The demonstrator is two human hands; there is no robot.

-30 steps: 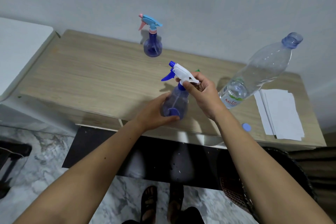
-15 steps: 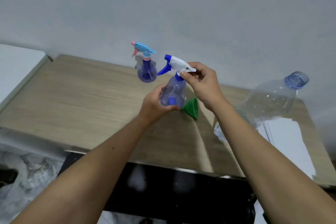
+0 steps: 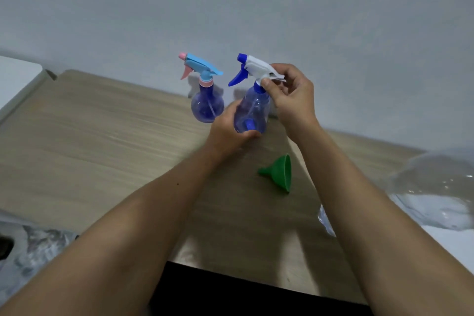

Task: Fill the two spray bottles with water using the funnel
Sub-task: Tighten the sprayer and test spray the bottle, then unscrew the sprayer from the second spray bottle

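A clear blue spray bottle (image 3: 252, 110) with a white and dark blue trigger head (image 3: 254, 68) is held above the wooden table (image 3: 102, 151). My left hand (image 3: 228, 131) wraps the bottle's body from the left. My right hand (image 3: 292, 95) pinches the rear of the trigger head and the collar. A second spray bottle (image 3: 206, 105), round and blue with a light blue and pink head, stands just left of it near the wall. A green funnel (image 3: 280, 172) lies on its side on the table between my forearms.
A large clear water bottle (image 3: 436, 187) sits blurred at the right edge, partly cut off. White paper (image 3: 456, 241) lies under it. A white surface (image 3: 18, 77) adjoins the table's left end. The wall runs close behind the bottles.
Both hands carried the spray bottle farther back, next to the second bottle. The camera tilted up, so the funnel now shows fully and the water bottle slid to the right edge.
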